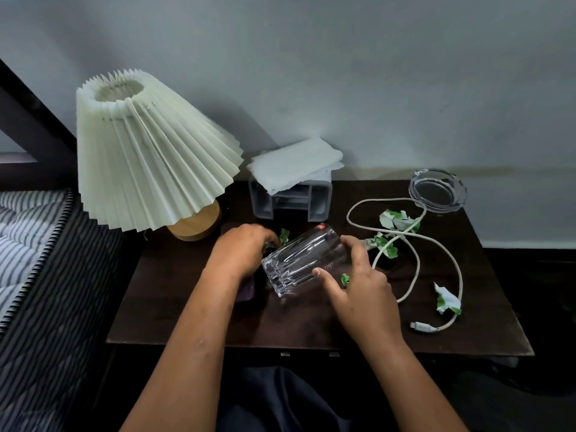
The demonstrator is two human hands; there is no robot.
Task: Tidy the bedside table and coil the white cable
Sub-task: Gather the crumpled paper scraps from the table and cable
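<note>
Right hand has the clear ribbed glass tumbler gripped round its rim end, thumb underneath. The tumbler is tipped on its side at mid-frame, over the dark wooden bedside table. Left hand sits at the heavy base of the tumbler, fingers curled down by a small green-and-white paper scrap. Whether it pinches anything, I cannot tell.

The white cable sprawls in loose loops across the right half of the frame, uncoiled, its plug end lying near the table's front edge. More torn green-and-white scraps lie among the loops.

In the upper right sits a round clear glass ashtray, touching the cable. Centre back, a grey plastic holder is topped with white tissues. On the left stands a cream pleated-shade lamp with a wooden base.
</note>
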